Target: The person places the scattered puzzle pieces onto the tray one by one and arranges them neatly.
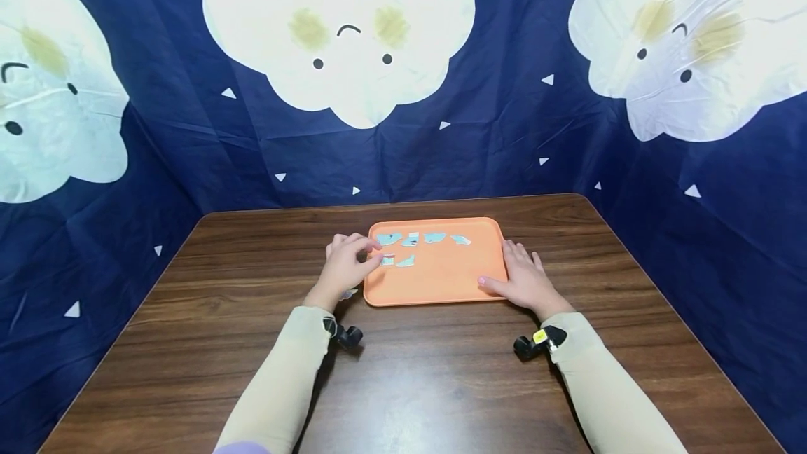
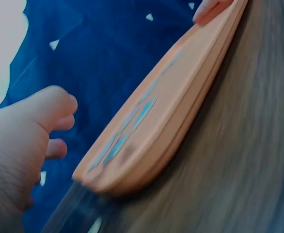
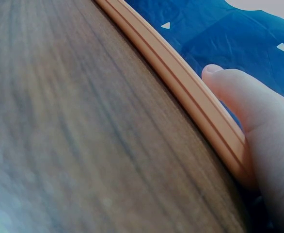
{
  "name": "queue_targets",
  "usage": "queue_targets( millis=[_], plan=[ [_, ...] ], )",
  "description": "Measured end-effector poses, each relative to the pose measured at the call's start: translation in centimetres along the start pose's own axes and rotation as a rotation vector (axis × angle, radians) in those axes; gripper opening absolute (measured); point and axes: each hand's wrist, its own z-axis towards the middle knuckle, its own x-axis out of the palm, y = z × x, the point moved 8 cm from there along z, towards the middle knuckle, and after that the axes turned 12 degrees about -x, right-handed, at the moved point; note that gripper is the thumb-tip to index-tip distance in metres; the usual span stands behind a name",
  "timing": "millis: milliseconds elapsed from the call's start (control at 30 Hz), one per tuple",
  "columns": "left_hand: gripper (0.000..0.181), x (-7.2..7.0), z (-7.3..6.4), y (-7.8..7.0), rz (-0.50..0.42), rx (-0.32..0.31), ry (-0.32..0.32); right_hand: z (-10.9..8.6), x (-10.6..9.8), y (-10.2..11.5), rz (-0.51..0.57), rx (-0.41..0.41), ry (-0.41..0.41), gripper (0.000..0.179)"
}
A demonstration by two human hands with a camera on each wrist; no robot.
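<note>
An orange tray [image 1: 441, 282] lies on the table, with several torn-looking light blue and white paper scraps on its left half. One is a pale scrap [image 1: 405, 261] in the nearer row; another scrap [image 1: 435, 237] lies in the far row. My left hand [image 1: 345, 263] hovers at the tray's left edge, fingers loosely bent, thumb and forefinger apart by a scrap [image 1: 388, 260]. Nothing shows between them in the left wrist view. My right hand [image 1: 526, 279] rests at the tray's right edge, fingers straight along its side, thumb [image 3: 229, 82] across the rim.
A further scrap [image 1: 348, 294] lies on the brown wooden table [image 1: 429, 377], left of the tray beside my left wrist. Each wrist bears a small black camera. A dark blue cloth [image 1: 403, 160] with white clouds stands behind and at both sides of the table.
</note>
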Motion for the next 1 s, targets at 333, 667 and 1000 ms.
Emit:
queue_targets(
  millis=[333,667,1000],
  plan=[
    [0.016,-3.0,-1.5,4.7,-0.051,-0.040,0.042,-0.1,0.0,-0.2,-0.006,0.012,0.012,0.117],
    [0.017,-4.2,-2.7,7.8,-0.023,-0.069,0.051,-0.2,0.0,0.0,0.004,0.015,0.013,0.117],
    [0.041,-4.8,-4.4,9.1,0.030,0.033,0.171,-0.1,-0.1,0.1,0.004,0.013,0.012,0.117]
  ],
)
